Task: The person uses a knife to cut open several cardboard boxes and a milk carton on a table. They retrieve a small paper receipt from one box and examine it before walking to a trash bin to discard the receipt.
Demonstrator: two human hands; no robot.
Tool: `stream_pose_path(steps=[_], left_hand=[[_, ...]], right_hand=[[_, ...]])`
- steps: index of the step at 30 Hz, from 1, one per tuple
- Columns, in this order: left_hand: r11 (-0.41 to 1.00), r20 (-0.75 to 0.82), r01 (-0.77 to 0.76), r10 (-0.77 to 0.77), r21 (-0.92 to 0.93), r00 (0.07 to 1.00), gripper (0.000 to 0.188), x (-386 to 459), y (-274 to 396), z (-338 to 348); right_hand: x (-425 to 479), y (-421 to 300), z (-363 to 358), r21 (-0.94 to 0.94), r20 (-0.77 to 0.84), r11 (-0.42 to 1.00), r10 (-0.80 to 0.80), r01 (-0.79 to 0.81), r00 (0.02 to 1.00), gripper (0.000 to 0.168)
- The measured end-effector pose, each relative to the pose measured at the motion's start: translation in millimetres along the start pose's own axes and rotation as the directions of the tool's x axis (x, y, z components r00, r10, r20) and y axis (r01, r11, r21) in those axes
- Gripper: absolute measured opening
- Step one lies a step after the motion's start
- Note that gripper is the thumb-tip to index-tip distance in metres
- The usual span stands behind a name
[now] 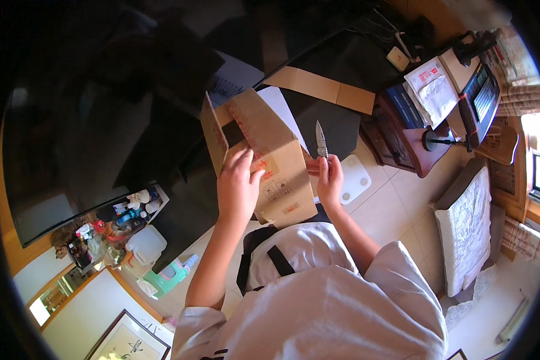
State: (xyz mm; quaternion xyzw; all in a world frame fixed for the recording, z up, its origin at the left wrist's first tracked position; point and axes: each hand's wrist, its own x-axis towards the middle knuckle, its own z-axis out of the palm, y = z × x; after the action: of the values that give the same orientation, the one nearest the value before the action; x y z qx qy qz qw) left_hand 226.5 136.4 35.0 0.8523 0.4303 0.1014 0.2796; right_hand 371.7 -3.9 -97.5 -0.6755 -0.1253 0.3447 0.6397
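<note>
A brown cardboard box (pixel 281 189) is tilted in front of my body, with red-printed tape along its edges and printed marks on its side. One flap (pixel 216 135) stands up beside a dark opening at its top left. My left hand (pixel 237 186) grips the box at that opening, fingers over the rim and thumb on the side. At the box's right side, my right hand (pixel 329 180) holds a folding knife (pixel 320 139) with its blade out and pointing up, away from me. Part of the right hand's fingers is hidden behind the box corner.
A black tabletop (pixel 337 121) lies beyond the box, with a flat cardboard strip (pixel 319 85) and a white sheet (pixel 281 105). A white scale (pixel 356 177) rests on the tiled floor. Right stands a wooden cabinet (pixel 400 150); left, bottles (pixel 135 213) and a green plastic jug (pixel 171 275).
</note>
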Motion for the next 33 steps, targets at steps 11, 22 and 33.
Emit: stream_pose_path(steps=[11,22,33], left_hand=[[0.993,-0.141,0.018,-0.034,-0.114,0.989,0.045,3,-3,8],[0.994,-0.126,0.000,-0.014,-0.113,0.992,0.048,6,-2,11],[0.994,-0.124,-0.005,-0.009,-0.109,0.992,0.047,3,3,15]], right_hand=[[-3,-117,-28,-0.512,0.637,0.224,-0.548,0.829,0.542,0.049],[-2,-127,-20,-0.429,0.766,0.208,-0.433,0.879,0.476,0.052],[-1,-142,-23,-0.428,0.795,0.177,-0.392,0.886,0.462,0.051]])
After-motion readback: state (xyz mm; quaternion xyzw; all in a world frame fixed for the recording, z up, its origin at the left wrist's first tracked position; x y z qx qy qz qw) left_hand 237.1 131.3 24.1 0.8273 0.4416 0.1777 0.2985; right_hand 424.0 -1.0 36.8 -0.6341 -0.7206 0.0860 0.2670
